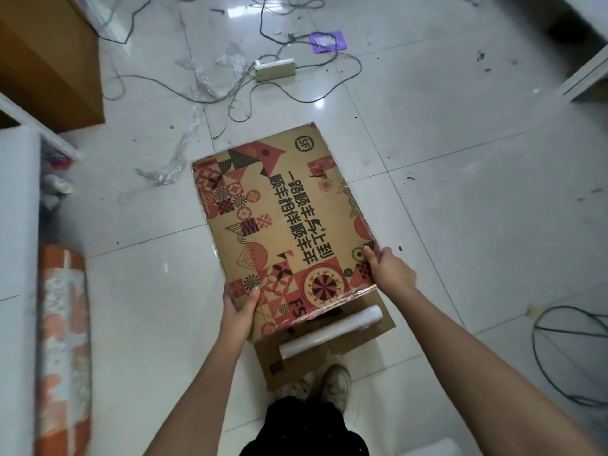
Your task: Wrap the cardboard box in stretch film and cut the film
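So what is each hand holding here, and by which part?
Both hold the flattened cardboard box near its closest end: the left hand grips the left edge, the right hand grips the right edge. The stretch film roll lies unheld below the box.

Left arm: bare, reaches up from the bottom centre of the frame.
Left hand (239, 311): lower centre, thumb on top, fingers curled round an edge, gripping.
Right arm: bare, stretches from the lower right corner.
Right hand (388, 269): centre right, fingers curled over an edge, gripping.
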